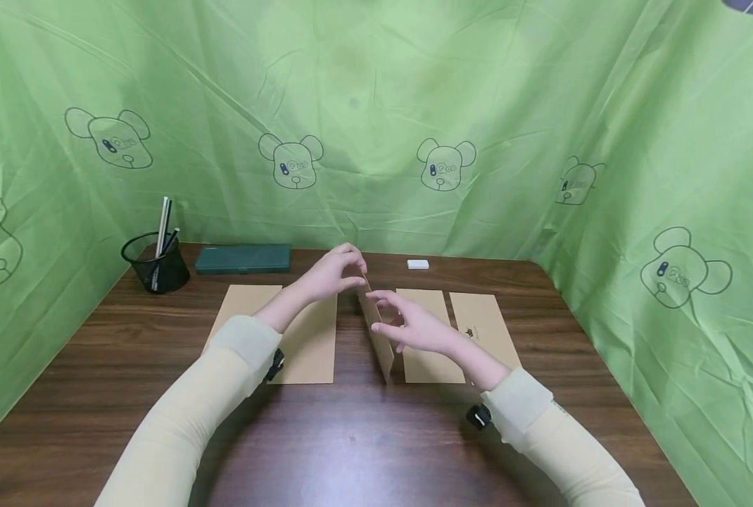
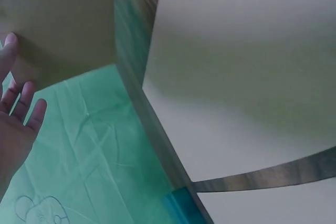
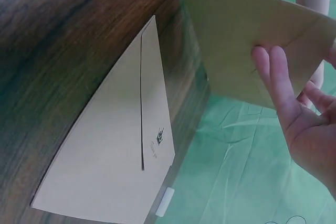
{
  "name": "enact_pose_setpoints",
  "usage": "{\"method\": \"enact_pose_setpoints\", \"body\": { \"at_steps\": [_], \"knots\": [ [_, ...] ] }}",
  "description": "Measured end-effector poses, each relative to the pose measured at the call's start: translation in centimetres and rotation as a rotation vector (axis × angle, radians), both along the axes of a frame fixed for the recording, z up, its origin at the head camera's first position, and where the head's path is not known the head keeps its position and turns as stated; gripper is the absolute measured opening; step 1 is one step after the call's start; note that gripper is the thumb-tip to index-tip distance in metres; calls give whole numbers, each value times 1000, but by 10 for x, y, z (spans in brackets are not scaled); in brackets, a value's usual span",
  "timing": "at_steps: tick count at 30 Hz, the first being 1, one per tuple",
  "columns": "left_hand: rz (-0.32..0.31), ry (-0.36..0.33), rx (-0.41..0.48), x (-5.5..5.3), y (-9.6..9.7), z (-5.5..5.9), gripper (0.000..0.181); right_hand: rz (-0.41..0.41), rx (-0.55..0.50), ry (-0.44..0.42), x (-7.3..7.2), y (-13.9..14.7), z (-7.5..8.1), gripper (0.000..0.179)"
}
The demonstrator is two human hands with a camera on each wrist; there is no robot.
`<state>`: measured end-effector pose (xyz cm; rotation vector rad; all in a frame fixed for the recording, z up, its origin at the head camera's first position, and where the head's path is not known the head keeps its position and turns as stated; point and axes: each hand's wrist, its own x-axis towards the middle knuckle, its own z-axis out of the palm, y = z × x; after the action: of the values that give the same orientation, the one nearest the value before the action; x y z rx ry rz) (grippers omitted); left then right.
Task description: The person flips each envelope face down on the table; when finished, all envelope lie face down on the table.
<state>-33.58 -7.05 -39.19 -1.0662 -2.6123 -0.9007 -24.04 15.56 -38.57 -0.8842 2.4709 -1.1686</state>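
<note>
"Three sides of green curtain (image 1: 376,84) ring the top, left and right of the frame. What is below?"

"Dark wooden table (image 1: 351,443), across the bottom."

"And the work: how far along?"

"Partway, I'd judge. Four brown cards (image 1: 309,345) lie flat: two left of centre, two right of centre. Another, the upright card (image 1: 381,350), stands on edge at mid-frame, between the pairs. That one seems left to deal with; whether the flat ones are finished, I can't tell."

"What are the hands doing?"

"Left hand (image 1: 333,273), centre of the frame: thumb and fingers pinch the upright card's far top corner. Right hand (image 1: 417,325), just right of centre: fingers spread, two stretched out to touch the card's face, as the right wrist view shows."

"Any containers?"

"Two. Green case (image 1: 243,258), upper left of centre, looks closed, so its contents are hidden. Black mesh cup (image 1: 167,274), far left, holds a few pens (image 1: 162,225), one silver, others dark."

"Smaller things?"

"White eraser (image 1: 417,265), right of centre behind the cards. Smallest is a printed crown (image 3: 160,136) on the rightmost card; the lettering by it is too small to read."
</note>
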Motion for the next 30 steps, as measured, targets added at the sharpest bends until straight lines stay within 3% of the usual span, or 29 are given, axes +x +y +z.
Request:
{"method": "enact_pose_setpoints", "body": {
  "at_steps": [7,13,18,23,26,30],
  "knots": [
    [2,66,-60,7,11,11,23,-25,104,182,-5,0,3,53],
    [-48,82,-43,8,13,13,29,-50,128,248,-5,1,1,57],
    [-63,45,-25,8,6,11,49,-117,107,253,-4,7,-2,59],
    [17,3,-47,7,-5,2,63,-185,59,225,-4,15,-7,63],
    [68,-66,-64,7,-14,-7,71,-201,29,218,-4,19,-11,65],
    [87,-180,-53,9,-20,-19,80,-207,-16,224,-3,22,-16,67]
  ]
}}
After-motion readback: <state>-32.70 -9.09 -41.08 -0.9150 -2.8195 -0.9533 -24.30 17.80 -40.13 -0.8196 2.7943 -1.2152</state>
